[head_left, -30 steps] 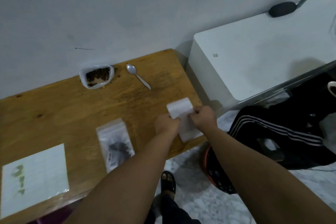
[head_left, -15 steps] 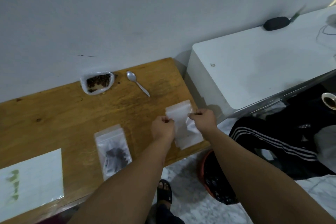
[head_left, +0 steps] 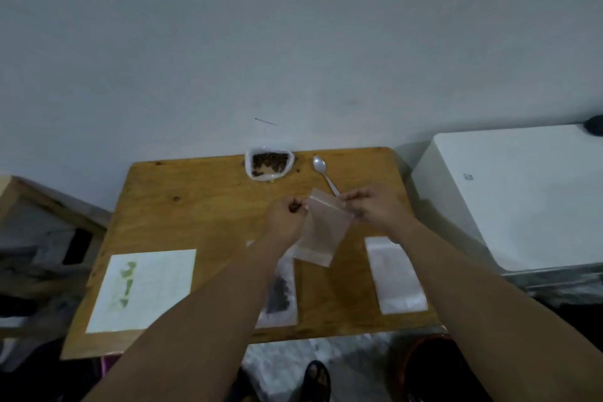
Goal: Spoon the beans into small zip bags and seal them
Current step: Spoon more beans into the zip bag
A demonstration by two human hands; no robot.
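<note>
Half a second ago both hands were at the right edge of the table, on the pile of bags; now they have come to the middle and hold one empty zip bag (head_left: 321, 232) up above the wood. The left hand (head_left: 285, 219) pinches the bag's top left corner with curled fingers. The right hand (head_left: 372, 206) pinches the top right side, thumb and fingers closed on the plastic. The bag hangs between them a little tilted, with its bottom edge toward the person. I cannot tell if its mouth is open or pressed closed.

The pile of empty bags (head_left: 396, 274) lies flat on the table (head_left: 195, 206) near the right edge, beside the right forearm. A filled bag (head_left: 282, 294) with dark beans inside lies flat near the front edge, partly hidden under the left forearm and under the bottom of the held bag.

At the back of the table, near the wall, stands the open white pouch of beans (head_left: 269, 164). Just to its right lies the spoon (head_left: 323, 173), its bowl toward the wall and its handle pointing at the held bag.

On the front left of the table lies a white sheet (head_left: 143, 289) with green marks. A big white box (head_left: 509, 192) stands to the right of the table. Below the table edge a foot in a sandal (head_left: 318, 378) shows on the floor.
</note>
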